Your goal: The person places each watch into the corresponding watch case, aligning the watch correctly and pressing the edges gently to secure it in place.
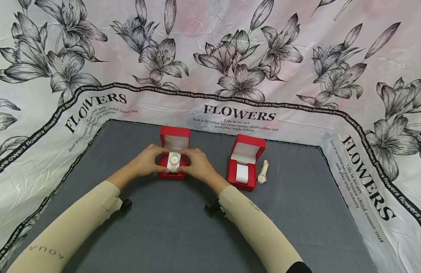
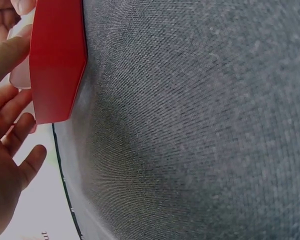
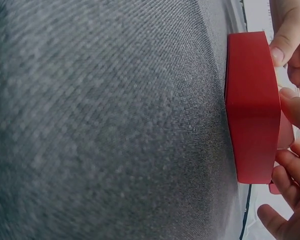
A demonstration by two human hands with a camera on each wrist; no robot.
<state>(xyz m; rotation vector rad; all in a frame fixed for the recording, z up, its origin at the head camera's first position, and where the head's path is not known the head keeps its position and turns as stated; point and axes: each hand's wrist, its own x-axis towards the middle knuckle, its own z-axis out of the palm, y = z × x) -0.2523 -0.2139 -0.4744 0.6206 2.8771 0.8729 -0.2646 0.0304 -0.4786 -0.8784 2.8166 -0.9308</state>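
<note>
In the head view my left hand [image 1: 148, 161] and right hand [image 1: 197, 163] meet over the left red box [image 1: 175, 131], whose lid stands up. Between them is a white cushion [image 1: 169, 163] with a pale-strapped wristwatch [image 1: 174, 159] around it, dial upward. Each hand pinches one side of the cushion and watch, thumb at the front and fingers behind. From the left wrist, the cushion [image 2: 21, 75] shows above the box's red front wall [image 2: 57, 65]. The right wrist view shows a thumb [image 3: 294, 109] at the cushion's edge, over the box wall [image 3: 252, 107].
Right of my hands stands a second open red box [image 1: 250, 140] holding a white cushion [image 1: 242, 174] without a watch. Beside it a second wristwatch [image 1: 263, 174] lies on the grey cloth [image 1: 183, 227]. A flower-printed border [image 1: 237, 113] surrounds the grey area.
</note>
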